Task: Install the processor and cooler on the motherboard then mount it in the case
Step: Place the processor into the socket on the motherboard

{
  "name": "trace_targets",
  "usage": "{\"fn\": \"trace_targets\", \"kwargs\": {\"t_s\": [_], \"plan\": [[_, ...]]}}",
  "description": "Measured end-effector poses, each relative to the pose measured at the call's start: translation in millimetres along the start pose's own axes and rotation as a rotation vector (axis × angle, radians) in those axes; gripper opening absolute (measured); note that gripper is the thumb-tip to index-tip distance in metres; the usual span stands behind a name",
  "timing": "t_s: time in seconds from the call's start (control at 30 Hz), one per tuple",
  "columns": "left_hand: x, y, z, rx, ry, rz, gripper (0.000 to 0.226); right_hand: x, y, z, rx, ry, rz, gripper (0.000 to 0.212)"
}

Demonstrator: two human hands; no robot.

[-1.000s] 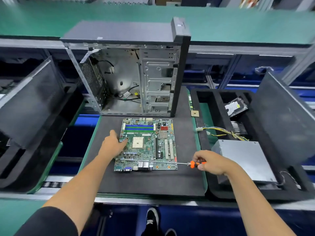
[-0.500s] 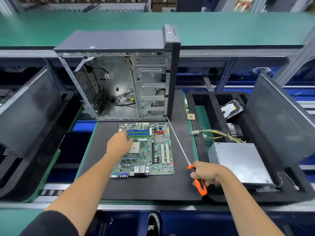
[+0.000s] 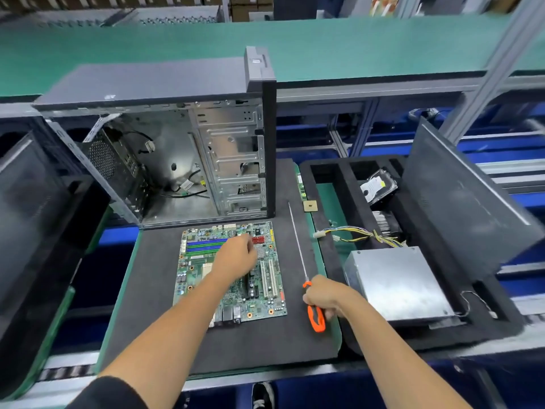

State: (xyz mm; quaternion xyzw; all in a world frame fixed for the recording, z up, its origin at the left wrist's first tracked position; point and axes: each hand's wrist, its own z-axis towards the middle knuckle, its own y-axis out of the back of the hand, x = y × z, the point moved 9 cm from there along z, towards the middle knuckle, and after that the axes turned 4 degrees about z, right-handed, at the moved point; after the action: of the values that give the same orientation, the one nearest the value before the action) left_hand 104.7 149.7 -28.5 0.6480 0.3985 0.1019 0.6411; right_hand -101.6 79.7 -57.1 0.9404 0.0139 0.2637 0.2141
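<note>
The motherboard (image 3: 233, 273) lies flat on the dark foam mat (image 3: 165, 335), just in front of the open case (image 3: 165, 149). Over the board's middle the left hand (image 3: 236, 258) reaches in with its fingers bent downward; their tips are hidden, so whether they touch or pinch anything cannot be told. Right of the motherboard, the right hand (image 3: 326, 296) curls its fingers round the orange handle of the screwdriver (image 3: 306, 278), whose long shaft points toward the case. No writing is legible.
</note>
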Motion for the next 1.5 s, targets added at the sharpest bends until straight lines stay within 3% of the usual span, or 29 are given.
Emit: {"fn": "trace_targets", "kwargs": {"t_s": [0.1,0.2,0.33,0.73,0.87,1.1,1.23,1.5], "plan": [[-15,-3,8,0.013,-0.037,-0.038,0.012,17,3,13,-0.066,0.015,-0.108,0.027],[-29,-10,14,0.044,-0.073,-0.090,0.010,19,0,20,-0.049,-0.031,-0.212,0.017],[-49,-22,16,0.084,-0.129,-0.118,0.009,28,11,24,-0.054,-0.029,-0.268,0.032],[-96,-24,89,0.069,-0.166,-0.180,0.004,100,139,70,-0.445,0.197,-0.380,0.029],[-119,-30,124,0.053,-0.133,-0.161,0.013,114,171,104,-0.511,0.256,-0.494,0.034],[-132,-53,169,0.131,-0.084,-0.067,0.022,114,180,156,-0.421,0.290,-0.626,0.047],[-127,-58,177,0.141,-0.057,-0.054,0.021,118,185,163,-0.443,0.343,-0.627,0.041],[-120,-48,164,0.136,-0.043,-0.270,0.020,104,186,158,-0.226,0.342,-0.362,0.032]]}}
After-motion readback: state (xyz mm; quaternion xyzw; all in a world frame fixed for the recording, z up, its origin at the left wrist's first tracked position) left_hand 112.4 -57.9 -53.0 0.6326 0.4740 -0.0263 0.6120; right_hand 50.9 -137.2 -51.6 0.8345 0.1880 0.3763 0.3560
